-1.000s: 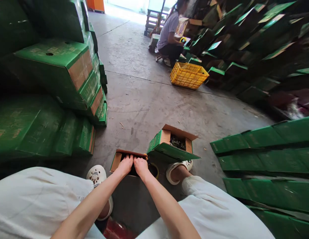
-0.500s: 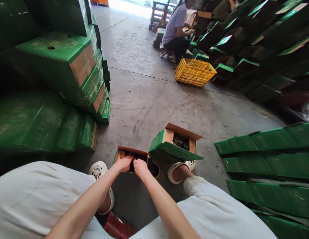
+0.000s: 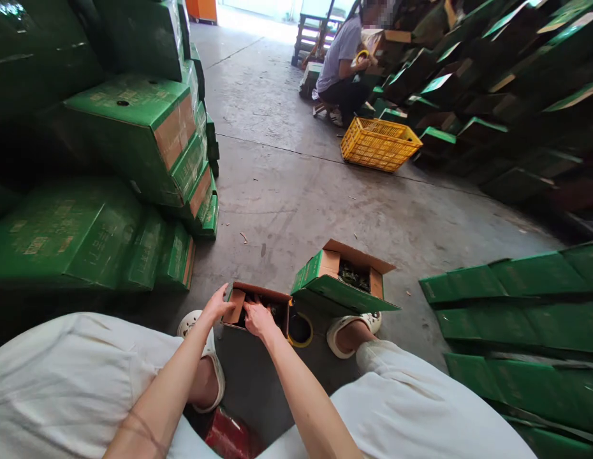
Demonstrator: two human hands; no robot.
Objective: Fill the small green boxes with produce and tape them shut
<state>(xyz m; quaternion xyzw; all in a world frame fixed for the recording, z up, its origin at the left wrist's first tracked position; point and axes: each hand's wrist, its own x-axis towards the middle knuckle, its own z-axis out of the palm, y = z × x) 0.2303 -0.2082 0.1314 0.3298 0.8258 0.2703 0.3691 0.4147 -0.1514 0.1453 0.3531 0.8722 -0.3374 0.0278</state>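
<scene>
An open cardboard box (image 3: pixel 238 307) stands on the floor between my feet, with dark contents I cannot make out. My left hand (image 3: pixel 218 305) is at the box's left edge, fingers apart beside the brown end flap and holding nothing. Into the opening reaches my right hand (image 3: pixel 259 319), its fingers stretched over the dark contents, tips partly hidden. To the right, a green box (image 3: pixel 308 274) has its flaps raised and dark leafy-looking stuff inside. A roll of tape (image 3: pixel 301 329) lies on the floor between the two boxes.
Stacked green boxes (image 3: pixel 129 121) rise on the left, and rows of green boxes (image 3: pixel 516 319) stand on the right. Farther off, a person (image 3: pixel 342 70) sits low near a yellow crate (image 3: pixel 380 145). A red bag-like thing (image 3: pixel 229 437) lies below my arms.
My left hand has pulled out of the box to its left edge, opening its fingers. My right hand has shifted slightly left within the box. The view has shifted a little.
</scene>
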